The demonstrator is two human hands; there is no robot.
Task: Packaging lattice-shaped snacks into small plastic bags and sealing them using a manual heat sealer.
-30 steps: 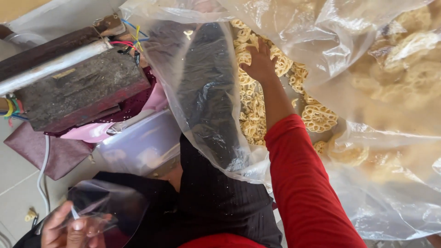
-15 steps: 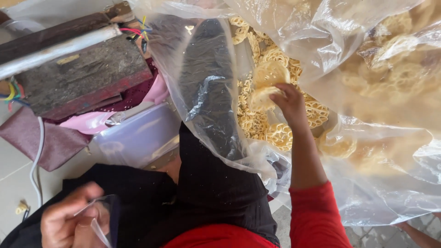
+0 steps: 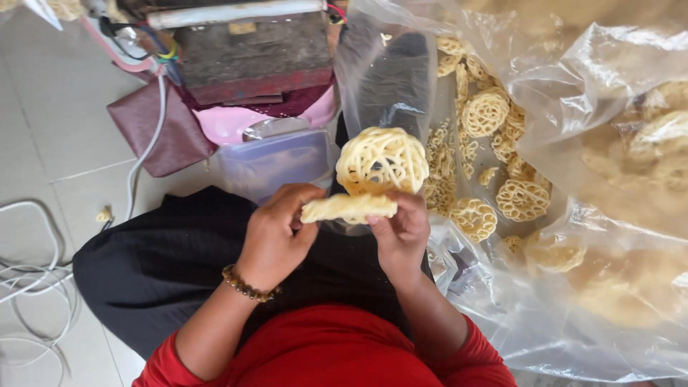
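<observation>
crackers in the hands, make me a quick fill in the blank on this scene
1. Both hands hold lacy round ____ over the lap.
2. The left hand wears a beaded ____ at the wrist.
3. More of them lie loose in a big clear plastic ____ beside the right hand.
4. The sleeves are ____.

Missing words: crackers; bracelet; bag; red

Pale tiled floor point(image 3: 64, 107) w/ white cables point(image 3: 32, 276) at left; worn wood-and-metal block point(image 3: 254, 54) up top, daylight.

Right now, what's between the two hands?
In the head view, pale lattice crackers bridge the gap: the left hand and right hand each pinch an end of the flat one.
</observation>
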